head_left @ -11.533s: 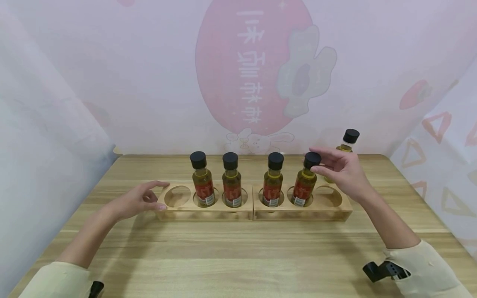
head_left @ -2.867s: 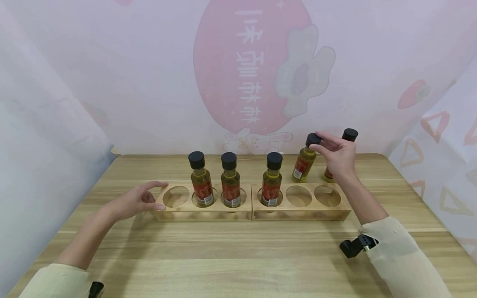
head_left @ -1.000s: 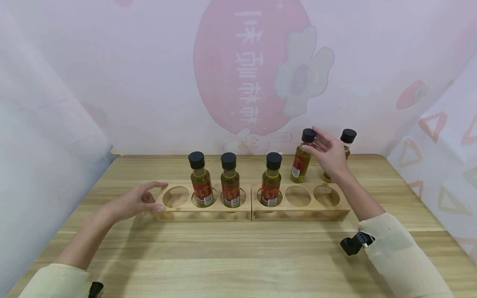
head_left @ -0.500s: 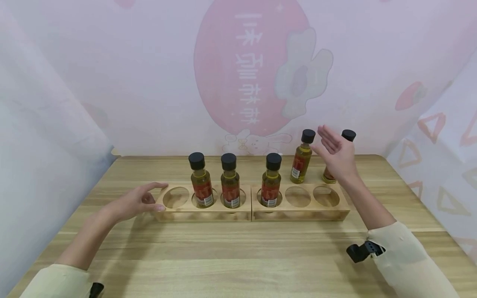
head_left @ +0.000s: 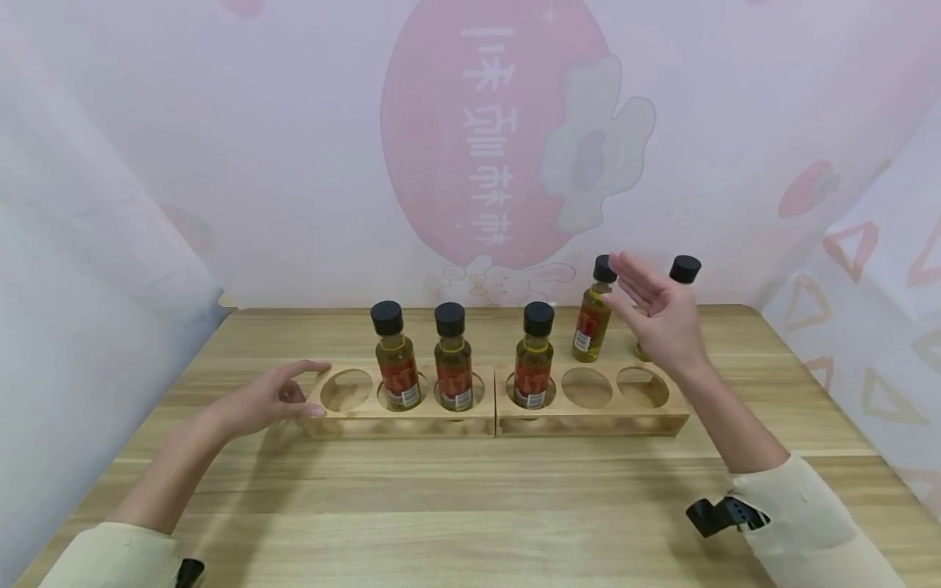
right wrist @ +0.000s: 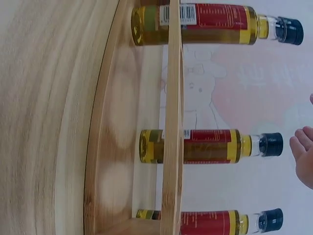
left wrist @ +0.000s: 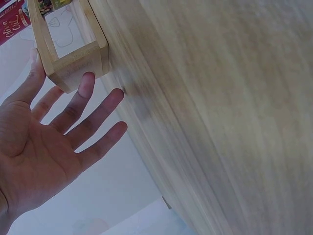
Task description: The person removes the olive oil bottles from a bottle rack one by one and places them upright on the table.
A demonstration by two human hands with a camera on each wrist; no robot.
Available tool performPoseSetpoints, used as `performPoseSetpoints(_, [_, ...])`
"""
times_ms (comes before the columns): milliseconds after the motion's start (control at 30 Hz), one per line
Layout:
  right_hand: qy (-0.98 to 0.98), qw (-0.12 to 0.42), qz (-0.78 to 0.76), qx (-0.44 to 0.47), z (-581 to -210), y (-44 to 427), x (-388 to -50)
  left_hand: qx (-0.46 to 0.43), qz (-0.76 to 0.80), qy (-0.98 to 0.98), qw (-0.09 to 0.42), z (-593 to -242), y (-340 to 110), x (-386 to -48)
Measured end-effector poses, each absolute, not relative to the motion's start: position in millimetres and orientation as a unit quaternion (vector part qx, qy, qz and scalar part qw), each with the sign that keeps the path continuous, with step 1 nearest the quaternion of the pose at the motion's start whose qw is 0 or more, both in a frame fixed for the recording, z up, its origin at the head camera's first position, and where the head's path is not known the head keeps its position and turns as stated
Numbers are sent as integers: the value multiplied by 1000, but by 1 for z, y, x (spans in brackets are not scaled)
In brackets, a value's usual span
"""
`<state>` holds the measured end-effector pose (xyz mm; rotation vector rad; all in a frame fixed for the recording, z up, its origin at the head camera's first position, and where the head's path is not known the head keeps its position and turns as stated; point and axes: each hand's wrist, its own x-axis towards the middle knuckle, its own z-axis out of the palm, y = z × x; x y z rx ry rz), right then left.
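My left hand holds the left end of a wooden bottle rack, thumb at the front and index finger at the back; the left wrist view shows the other fingers spread. Two olive oil bottles with black caps, one left and one right, stand in this rack. A second rack adjoins it and bears one bottle in its left hole. Behind that rack an upright bottle stands on the table. Near its cap my right hand is raised, fingers straight, gripping nothing.
Another bottle stands behind the right rack, mostly hidden by my right hand. Three holes show no bottle: the left rack's leftmost, the right rack's middle and right. A printed cloth hangs behind the wooden table.
Earlier, my right hand held a bottle in the right rack's middle hole. That bottle now stands behind the rack, released. The hand last shifted slightly left; my left hand stays put.
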<state>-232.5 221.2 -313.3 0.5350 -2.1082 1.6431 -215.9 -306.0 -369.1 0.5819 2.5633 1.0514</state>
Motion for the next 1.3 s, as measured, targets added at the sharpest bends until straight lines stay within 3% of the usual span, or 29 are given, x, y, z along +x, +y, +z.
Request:
performPoseSetpoints(533, [-738,169,602,255,-324,203,-227,196,369,895,157,-371,-306,-215])
performPoseSetpoints(867, [-724,102,616,294,-333,189,-221,200,367,896,152,-373,-305,-215])
performPoseSetpoints(1300, [-732,95,603,304,-336,172,-223,200,367,895,153,-370,-304,-215])
